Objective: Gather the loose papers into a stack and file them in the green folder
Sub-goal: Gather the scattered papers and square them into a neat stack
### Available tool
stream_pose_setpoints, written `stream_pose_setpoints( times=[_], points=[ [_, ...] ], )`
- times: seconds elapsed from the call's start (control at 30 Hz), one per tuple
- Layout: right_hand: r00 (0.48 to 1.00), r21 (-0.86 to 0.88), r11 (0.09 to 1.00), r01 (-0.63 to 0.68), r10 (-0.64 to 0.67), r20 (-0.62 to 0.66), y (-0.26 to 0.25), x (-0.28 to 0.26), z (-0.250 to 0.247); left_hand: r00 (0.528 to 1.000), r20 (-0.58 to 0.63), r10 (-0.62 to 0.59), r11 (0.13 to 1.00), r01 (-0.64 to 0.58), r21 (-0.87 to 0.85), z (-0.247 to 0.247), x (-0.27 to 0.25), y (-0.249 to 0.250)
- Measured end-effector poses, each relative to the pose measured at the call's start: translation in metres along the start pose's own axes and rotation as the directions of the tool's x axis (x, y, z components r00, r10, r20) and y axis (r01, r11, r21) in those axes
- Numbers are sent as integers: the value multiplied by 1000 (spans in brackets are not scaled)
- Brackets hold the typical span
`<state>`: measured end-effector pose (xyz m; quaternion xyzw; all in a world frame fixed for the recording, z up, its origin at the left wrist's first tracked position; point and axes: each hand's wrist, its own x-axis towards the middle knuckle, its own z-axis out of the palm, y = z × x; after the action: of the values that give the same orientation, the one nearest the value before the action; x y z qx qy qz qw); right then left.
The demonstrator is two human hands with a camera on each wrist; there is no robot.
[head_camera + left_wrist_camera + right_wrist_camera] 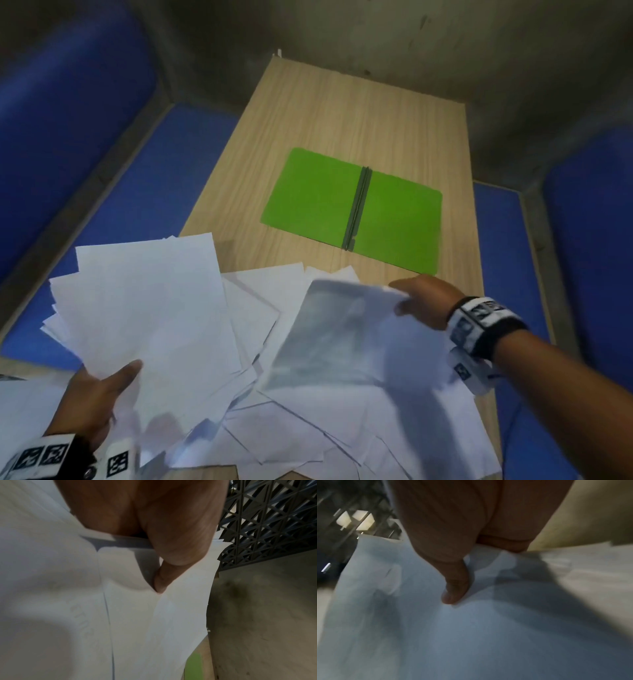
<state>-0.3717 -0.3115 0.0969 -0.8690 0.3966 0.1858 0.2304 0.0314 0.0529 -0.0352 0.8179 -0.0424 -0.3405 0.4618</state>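
Left hand (94, 394): grasping a fanned bundle of white sheets (144, 308) at its near corner, thumb on top, the other fingers hidden beneath. The left wrist view confirms the thumb (161, 580) pressed into the paper, which buckles slightly under it. The bundle is raised and reaches away from the fingers, overhanging the left edge of the table (342, 120).

Right hand (428, 301): pinching the far right corner of a single sheet (342, 342), thumb above and fingers under; the sheet is lifted, curled and blurred. The right wrist view shows the thumb (455, 586) bearing on the paper.

Between and below both hands, loose papers (308, 438) lie scattered and overlapping on the table's near end.

Beyond the right fingertips, close by, the green folder (308, 195) lies open and flat, spine (358, 209) uppermost in the middle. No paper lies on it.
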Motion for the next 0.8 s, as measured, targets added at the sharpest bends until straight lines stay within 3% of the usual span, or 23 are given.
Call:
stream_pose_setpoints(
  times=[0.07, 0.2, 0.3, 0.4, 0.5, 0.57, 0.63, 0.73, 0.8],
  points=[
    [989, 307, 950, -50, 90, -118, 12, -17, -16, 999, 46, 3, 1000, -3, -14, 21, -11, 20],
    [963, 758, 651, 26, 187, -193, 7, -41, -17, 968, 250, 38, 986, 3, -165, 77, -45, 53],
    [957, 883, 466, 61, 224, -185, -10, -48, 15, 888, 460, 19, 969, 96, -226, 113, -63, 57],
    [944, 946, 323, 22, 305, -126, -26, -51, 67, 783, 618, -73, 959, 225, -171, 139, -86, 58],
    [933, 982, 153, -113, 355, 52, -37, -56, 128, 675, 731, -104, 969, 233, -78, 152, -114, 62],
    [921, 983, 58, -174, 364, 142, -40, -64, 154, 641, 759, -114, 977, 212, -32, 154, -124, 59],
    [911, 982, 58, -177, 387, 142, -49, -71, 163, 665, 732, -147, 975, 224, -7, 153, -127, 61],
    [880, 968, 221, -116, 475, -3, -52, -86, 165, 646, 746, -158, 976, 217, 19, 150, -136, 77],
    [857, 951, 306, -47, 502, -119, -60, -85, 150, 674, 738, -26, 1000, 28, 10, 151, -125, 88]
  ],
)
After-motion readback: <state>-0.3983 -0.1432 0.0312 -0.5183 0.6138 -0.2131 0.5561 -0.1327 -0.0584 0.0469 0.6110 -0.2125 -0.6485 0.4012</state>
